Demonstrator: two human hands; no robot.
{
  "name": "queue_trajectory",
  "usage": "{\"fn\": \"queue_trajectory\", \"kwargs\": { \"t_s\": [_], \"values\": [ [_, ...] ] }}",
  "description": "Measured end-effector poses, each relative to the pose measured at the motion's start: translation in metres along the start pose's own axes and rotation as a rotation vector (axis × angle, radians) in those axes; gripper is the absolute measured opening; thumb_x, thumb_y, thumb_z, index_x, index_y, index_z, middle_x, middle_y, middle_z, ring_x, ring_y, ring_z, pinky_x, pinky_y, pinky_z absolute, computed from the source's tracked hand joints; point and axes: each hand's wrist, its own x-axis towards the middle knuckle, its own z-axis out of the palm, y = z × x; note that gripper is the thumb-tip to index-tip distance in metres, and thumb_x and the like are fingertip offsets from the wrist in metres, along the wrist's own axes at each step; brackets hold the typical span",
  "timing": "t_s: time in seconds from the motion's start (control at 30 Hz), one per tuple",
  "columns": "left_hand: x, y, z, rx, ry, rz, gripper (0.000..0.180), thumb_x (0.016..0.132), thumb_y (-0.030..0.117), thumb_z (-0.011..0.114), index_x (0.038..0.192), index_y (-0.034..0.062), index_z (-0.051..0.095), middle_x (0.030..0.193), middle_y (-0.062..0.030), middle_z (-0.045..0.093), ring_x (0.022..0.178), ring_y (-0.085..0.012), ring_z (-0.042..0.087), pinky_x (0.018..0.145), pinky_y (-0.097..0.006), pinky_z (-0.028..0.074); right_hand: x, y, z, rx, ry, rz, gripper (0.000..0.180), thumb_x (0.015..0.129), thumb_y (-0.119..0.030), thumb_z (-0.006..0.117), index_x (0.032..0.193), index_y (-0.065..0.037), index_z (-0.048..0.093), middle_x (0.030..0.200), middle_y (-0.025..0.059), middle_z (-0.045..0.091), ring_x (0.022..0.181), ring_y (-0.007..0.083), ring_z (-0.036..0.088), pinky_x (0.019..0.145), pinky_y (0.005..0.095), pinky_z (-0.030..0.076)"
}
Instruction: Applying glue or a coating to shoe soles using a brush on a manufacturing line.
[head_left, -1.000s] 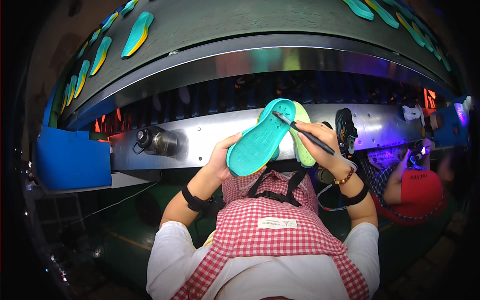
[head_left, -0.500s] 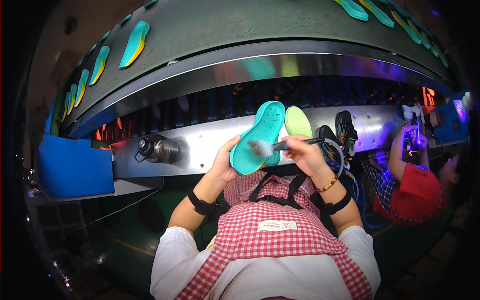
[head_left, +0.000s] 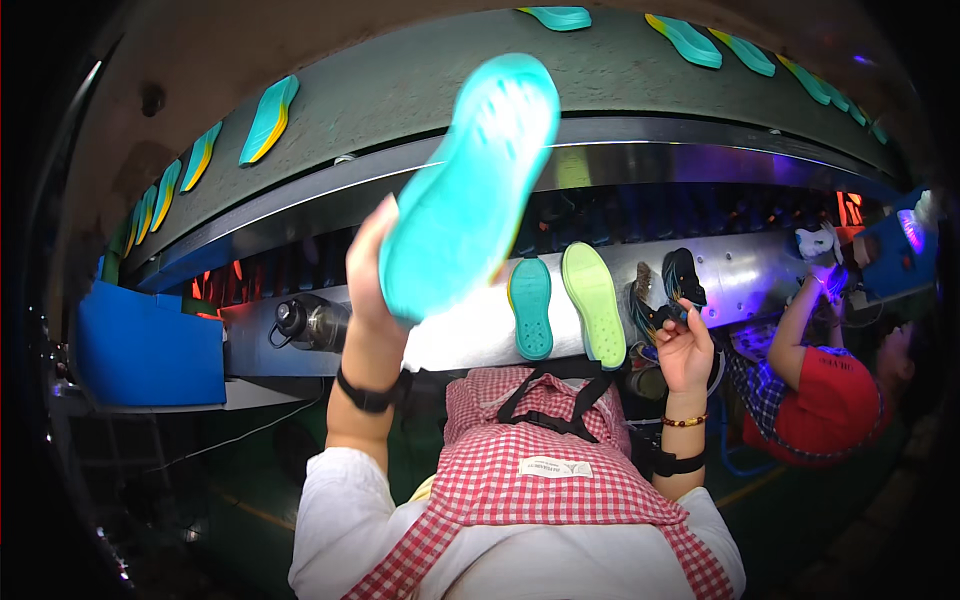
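My left hand (head_left: 372,275) is closed around the lower left edge of a teal shoe sole (head_left: 470,190). The sole is raised and tilted, its far end over the conveyor's metal edge; bright glare covers part of it. Out to the right, my right hand (head_left: 686,350) has its fingers curled beside a pair of dark shoes (head_left: 684,277). What those fingers hold is unclear. A brownish tuft (head_left: 643,274), perhaps brush bristles, shows by the nearer shoe. Another teal sole (head_left: 531,310) and a pale green sole (head_left: 594,300) lie side by side on the metal shelf.
A green conveyor belt (head_left: 400,85) carries several teal and yellow soles (head_left: 268,120) across the far side. On the shelf at left stands a dark bottle (head_left: 312,322) beside a blue panel (head_left: 150,335). At right, a person in red (head_left: 825,405) works at the same shelf.
My left hand has lifted the teal sole up and away toward the conveyor. My right hand has drawn the brush off the sole and moved right, down beside the dark shoes.
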Motion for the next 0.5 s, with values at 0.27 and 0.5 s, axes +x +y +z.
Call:
{"fn": "queue_trajectory", "kwargs": {
  "t_s": [0.27,0.5],
  "values": [
    [0.157,0.025,0.008,-0.516,0.228,0.151,0.074,0.087,0.052,0.02,0.136,-0.0012,0.004,0.142,-0.0204,0.012,0.131,-0.0337,0.013,0.105,-0.051,0.011,0.0,0.017,0.02,-0.002,-0.1,0.083,0.024,0.084,-0.013,0.053,0.104,0.001,0.054,0.081,0.0088,0.061,0.071,0.0162,0.057,0.061,0.0271,0.043],
    [0.148,0.019,0.048,0.406,-0.072,-0.089,0.069,0.079,0.032,0.055,0.133,-0.0006,0.026,0.139,-0.0186,0.023,0.126,-0.0287,0.03,0.102,-0.039,0.025,-0.001,0.014,0.002,-0.091,-0.178,0.06,0.026,0.085,-0.012,0.052,0.107,0.001,0.052,0.095,0.0122,0.059,0.078,0.0178,0.057,0.069,0.0281,0.045]
  ]
}}
